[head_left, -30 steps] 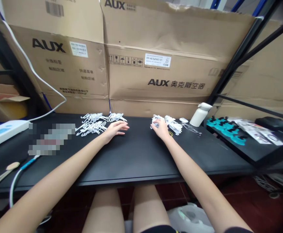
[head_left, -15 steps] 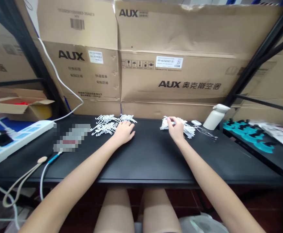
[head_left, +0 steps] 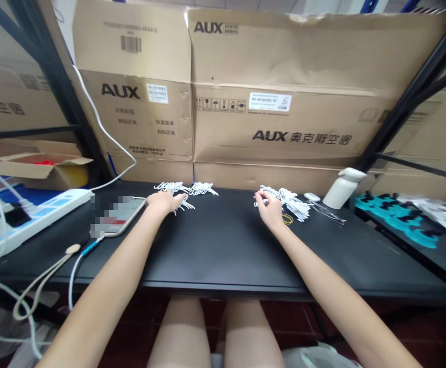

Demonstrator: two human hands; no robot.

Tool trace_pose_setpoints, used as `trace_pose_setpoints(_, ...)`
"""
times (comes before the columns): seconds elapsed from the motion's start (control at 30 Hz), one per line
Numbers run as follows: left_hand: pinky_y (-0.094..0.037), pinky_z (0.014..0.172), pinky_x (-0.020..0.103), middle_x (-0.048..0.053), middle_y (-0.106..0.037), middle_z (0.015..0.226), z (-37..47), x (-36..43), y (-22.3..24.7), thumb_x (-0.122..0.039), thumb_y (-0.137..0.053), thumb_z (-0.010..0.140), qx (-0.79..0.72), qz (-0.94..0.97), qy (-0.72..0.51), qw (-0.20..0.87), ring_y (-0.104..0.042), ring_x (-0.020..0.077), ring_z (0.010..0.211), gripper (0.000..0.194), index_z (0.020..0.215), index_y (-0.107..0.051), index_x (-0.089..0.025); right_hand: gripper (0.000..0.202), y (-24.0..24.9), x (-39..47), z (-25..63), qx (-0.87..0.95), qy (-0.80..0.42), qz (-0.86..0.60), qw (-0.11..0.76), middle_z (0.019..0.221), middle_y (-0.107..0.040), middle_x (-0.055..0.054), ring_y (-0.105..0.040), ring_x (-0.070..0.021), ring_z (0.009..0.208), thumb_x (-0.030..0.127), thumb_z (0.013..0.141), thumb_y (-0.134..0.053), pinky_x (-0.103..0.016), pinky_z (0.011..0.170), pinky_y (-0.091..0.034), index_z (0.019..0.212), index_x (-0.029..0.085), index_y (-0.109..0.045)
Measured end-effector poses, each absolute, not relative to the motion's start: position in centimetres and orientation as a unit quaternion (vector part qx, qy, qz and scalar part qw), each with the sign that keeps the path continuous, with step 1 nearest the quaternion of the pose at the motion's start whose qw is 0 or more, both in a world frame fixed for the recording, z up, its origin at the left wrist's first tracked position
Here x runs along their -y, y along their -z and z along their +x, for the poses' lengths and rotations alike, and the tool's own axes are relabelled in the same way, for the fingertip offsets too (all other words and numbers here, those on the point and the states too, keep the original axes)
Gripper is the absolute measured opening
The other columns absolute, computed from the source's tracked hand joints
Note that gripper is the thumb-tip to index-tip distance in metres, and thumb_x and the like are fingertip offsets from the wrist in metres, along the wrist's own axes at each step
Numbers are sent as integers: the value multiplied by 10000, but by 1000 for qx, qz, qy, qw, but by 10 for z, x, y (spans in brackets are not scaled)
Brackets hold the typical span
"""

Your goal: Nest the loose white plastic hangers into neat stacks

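Several small white wire hooks lie in loose piles on the black table. My left hand (head_left: 162, 202) rests over the front left pile of hooks (head_left: 185, 205), thumb stretched out and apart from the fingers, covering much of it. Behind it are two more hook piles, one at the back left (head_left: 171, 187) and one beside it (head_left: 203, 189). On the right, my right hand (head_left: 271, 210) is closed in a pinch at the edge of a larger bunch of hooks (head_left: 295, 203); what its fingertips hold is too small to tell. A yellow rubber band (head_left: 287, 220) lies by its wrist.
A white bottle (head_left: 343, 189), a small white case (head_left: 312, 197) and glasses (head_left: 328, 213) stand or lie at the right. Teal parts (head_left: 402, 220) are farther right. A phone (head_left: 125, 217), strap (head_left: 46, 276) and power strip (head_left: 50, 214) occupy the left. Cardboard (head_left: 223, 138) backs the table (head_left: 223, 255).
My left hand has moved left, from beside the hook piles to over the front left one. My right hand has shifted slightly left and down, showing the yellow band. The view has tilted slightly.
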State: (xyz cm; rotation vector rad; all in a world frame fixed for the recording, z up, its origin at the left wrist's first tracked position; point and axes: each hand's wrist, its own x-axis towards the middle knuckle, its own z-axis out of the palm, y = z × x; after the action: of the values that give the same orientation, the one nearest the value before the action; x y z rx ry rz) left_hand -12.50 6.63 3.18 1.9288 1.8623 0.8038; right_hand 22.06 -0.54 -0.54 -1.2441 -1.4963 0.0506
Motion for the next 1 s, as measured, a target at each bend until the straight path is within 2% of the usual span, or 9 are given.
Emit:
trace_pose_setpoints(0.07, -283, 887, 667, 339, -586, 1123, -114, -61, -31, -648, -653, 594, -709, 655, -237, 113, -403, 585, 1176, 636, 900, -646, -90, 251, 5, 6, 220, 637, -25, -530, 559, 783, -679, -58, -624, -193, 744, 360, 868, -479, -314, 674, -490, 800, 174, -634)
trace_pose_setpoints(0.13, -324, 874, 636, 320, -597, 1126, -100, -53, -32, -632, -605, 662, -713, 677, -176, 45, -499, 539, 1102, 601, 934, -650, -97, 239, 6, 6, 218, 641, -32, -529, 555, 776, -677, -55, -623, -192, 737, 350, 857, -484, -312, 663, -490, 788, 176, -632)
trace_pose_setpoints(0.3, -381, 887, 529, 208, -669, 988, -71, -37, -30, -541, -519, 785, -641, 750, -159, -40, -593, 422, 1003, 457, 990, -652, -154, 195, 10, 5, 213, 658, -65, -516, 544, 798, -692, -57, -637, -188, 741, 309, 828, -502, -307, 668, -498, 823, 176, -645)
trace_pose_setpoints(0.4, -426, 861, 453, 174, -646, 1071, -58, -32, -24, -517, -520, 795, -602, 778, -177, -34, -604, 377, 994, 452, 1082, -630, -186, 187, 12, 5, 208, 679, -89, -503, 528, 792, -698, -54, -644, -187, 737, 293, 824, -500, -299, 661, -498, 836, 178, -647)
trace_pose_setpoints(0.53, -411, 935, 405, 128, -618, 1152, -40, -29, -20, -538, -620, 724, -530, 801, -272, 57, -576, 335, 1054, 487, 1088, -630, -215, 173, 17, 8, 196, 718, -116, -484, 487, 778, -695, -37, -643, -178, 724, 280, 819, -508, -290, 675, -494, 834, 182, -651)
trace_pose_setpoints(0.63, -396, 975, 392, 118, -633, 1140, -33, -27, -25, -547, -674, 673, -480, 787, -331, 202, -554, 319, 1100, 504, 1036, -649, -198, 171, 20, 11, 188, 746, -128, -471, 453, 781, -692, -27, -626, -158, 689, 264, 820, -509, -275, 678, -484, 848, 181, -656)
trace_pose_setpoints(0.77, -449, 905, 371, 82, -654, 1117, -39, -30, -36, -560, -605, 735, -448, 743, -316, 384, -576, 284, 1078, 480, 1069, -642, -217, 185, 24, 10, 185, 756, -128, -469, 438, 803, -691, -28, -605, -142, 669, 266, 833, -504, -260, 677, -468, 875, 179, -661)
trace_pose_setpoints(0.87, -418, 951, 385, 72, -652, 1150, -53, -43, -36, -538, -614, 738, -469, 704, -357, 396, -545, 275, 1142, 445, 1055, -645, -227, 198, 27, 4, 184, 747, -143, -482, 435, 767, -680, -27, -582, -134, 639, 294, 833, -514, -256, 665, -461, 843, 169, -667)
trace_pose_setpoints(1.0, -372, 1009, 405, 91, -617, 1248, -66, -58, -23, -576, -615, 724, -460, 676, -343, 461, -513, 268, 1212, 516, 1107, -630, -230, 201, 26, -6, 178, 736, -152, -520, 406, 749, -671, -11, -552, -121, 605, 335, 817, -555, -241, 622, -442, 821, 184, -688)
